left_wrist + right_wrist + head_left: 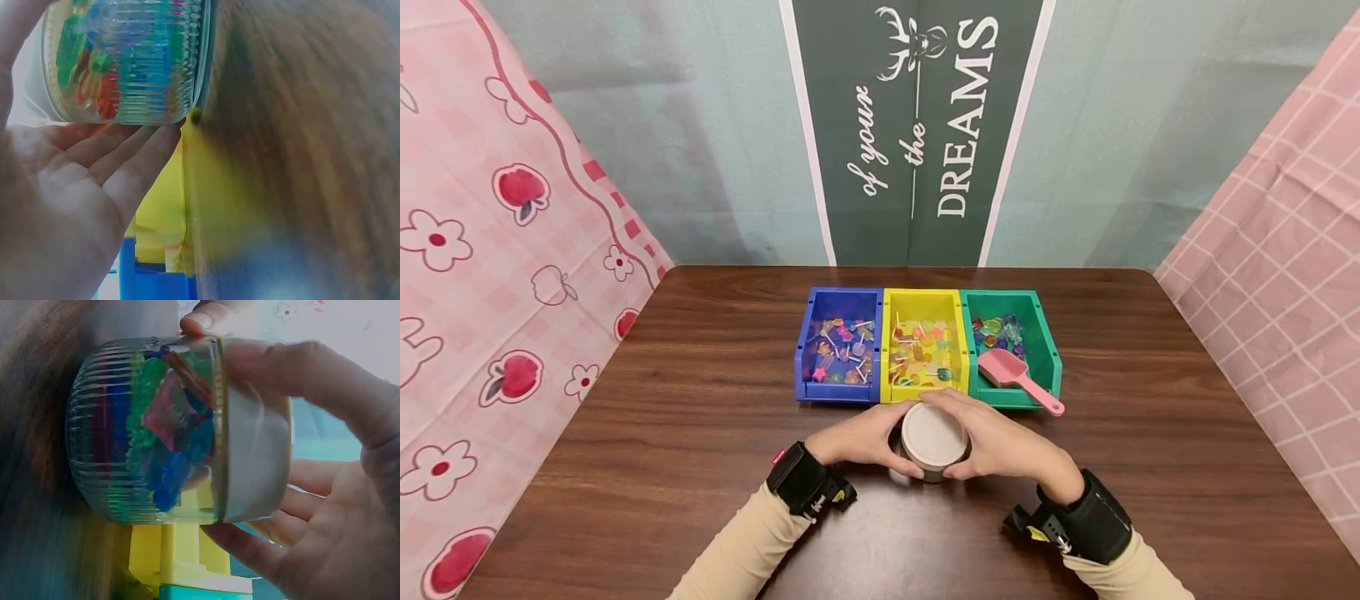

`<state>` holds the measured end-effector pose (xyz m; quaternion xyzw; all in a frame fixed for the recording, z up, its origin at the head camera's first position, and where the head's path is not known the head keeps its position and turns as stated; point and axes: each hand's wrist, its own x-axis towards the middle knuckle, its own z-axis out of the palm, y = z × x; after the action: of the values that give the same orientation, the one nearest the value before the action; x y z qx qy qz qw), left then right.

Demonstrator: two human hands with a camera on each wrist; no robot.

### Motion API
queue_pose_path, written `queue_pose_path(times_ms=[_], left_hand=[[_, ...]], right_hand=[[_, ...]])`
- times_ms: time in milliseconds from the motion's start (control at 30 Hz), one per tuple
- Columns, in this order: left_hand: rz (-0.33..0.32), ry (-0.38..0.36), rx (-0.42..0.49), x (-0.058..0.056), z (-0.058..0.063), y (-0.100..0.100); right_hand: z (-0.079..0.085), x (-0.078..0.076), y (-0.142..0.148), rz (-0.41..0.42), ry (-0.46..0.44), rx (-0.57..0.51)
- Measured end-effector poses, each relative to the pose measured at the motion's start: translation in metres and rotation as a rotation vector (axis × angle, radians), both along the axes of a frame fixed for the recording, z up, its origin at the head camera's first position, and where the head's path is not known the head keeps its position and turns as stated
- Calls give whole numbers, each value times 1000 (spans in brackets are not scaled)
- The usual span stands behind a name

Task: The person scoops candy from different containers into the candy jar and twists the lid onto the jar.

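A ribbed clear jar with a white lid stands on the table, full of colourful translucent pieces. My left hand curves round the jar from the left, its fingers along the far side and its thumb near the front. From the right, my right hand grips the lid, thumb at the front and fingers behind. In the right wrist view the right thumb lies on the lid's side. The left wrist view shows the left fingers against the jar's wall.
Just behind the jar, blue, yellow and green bins stand side by side, holding small colourful pieces, some with sticks. A pink scoop lies across the green bin, its handle over the front edge. Curtains hang around the wooden table.
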<state>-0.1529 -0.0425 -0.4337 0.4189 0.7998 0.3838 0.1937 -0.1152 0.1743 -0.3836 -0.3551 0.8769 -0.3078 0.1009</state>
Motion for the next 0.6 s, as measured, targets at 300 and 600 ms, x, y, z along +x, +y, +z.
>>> queue_pose_path(times_ms=[300,600], left_hand=[[8,-7,-4,1,2,0],[-1,10,-15,1,2,-1]], right_hand=[[-2,1,-6,-58,71,-1],[-9,5,-15,-145,219,68]])
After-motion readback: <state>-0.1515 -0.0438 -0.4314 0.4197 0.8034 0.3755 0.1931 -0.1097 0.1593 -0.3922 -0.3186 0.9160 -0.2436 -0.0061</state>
